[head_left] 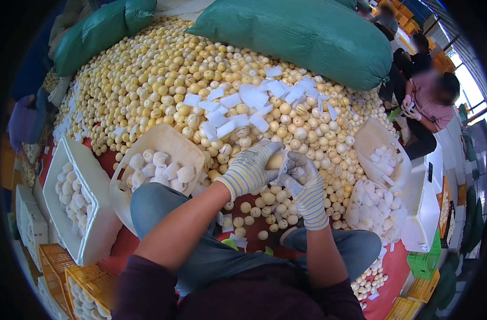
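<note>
Both my hands wear white knit gloves with striped cuffs and meet over a large heap of pale yellow fruit [163, 69], some with dark streaks, like pepino melons. My left hand [252, 166] is closed round one pepino melon [276, 160]. Against that fruit's right side my right hand [305, 185] has its fingers curled on a white foam net sleeve [289, 166]; the sleeve's far side is hidden by the fingers. Beyond my hands, many flat white foam sleeves [252, 96] lie scattered on the heap.
Beside my left knee stands a tub [127, 186] of sleeved fruit, with a white foam box [102, 226] farther left. Two tubs [403, 173] [355, 213] are at right. Green sacks [291, 37] lie on the heap. A co-worker [432, 109] sits at far right. Yellow crates [89, 280] stand lower left.
</note>
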Available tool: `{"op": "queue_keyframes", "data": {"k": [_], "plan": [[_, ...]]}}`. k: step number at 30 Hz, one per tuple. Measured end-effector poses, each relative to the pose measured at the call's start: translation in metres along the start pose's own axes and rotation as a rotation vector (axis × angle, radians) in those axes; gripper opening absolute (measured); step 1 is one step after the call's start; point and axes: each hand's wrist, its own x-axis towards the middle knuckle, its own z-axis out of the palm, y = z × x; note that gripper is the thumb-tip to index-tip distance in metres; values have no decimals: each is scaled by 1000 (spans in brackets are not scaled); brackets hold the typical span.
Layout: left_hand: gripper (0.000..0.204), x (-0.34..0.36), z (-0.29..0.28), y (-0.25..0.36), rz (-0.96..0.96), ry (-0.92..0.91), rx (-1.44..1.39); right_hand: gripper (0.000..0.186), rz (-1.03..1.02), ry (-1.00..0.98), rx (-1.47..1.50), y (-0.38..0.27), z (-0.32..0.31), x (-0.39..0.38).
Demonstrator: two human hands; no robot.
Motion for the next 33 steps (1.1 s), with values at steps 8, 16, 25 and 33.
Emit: {"op": "queue_keyframes", "data": {"k": [8,16,25,33], "plan": [[34,-20,-30,-137,-824,-389,589,31,480,10,-174,113,-66,-12],[44,-17,-75,-79,-697,-115,599,24,685,214,-352,208,-146,-57],[47,12,-85,-24,-362,-63,321,62,514,-634,-939,248,-24,-36],[44,26,-79,-25,-256,-142,314,57,316,-835,-823,366,49,-17]]}}
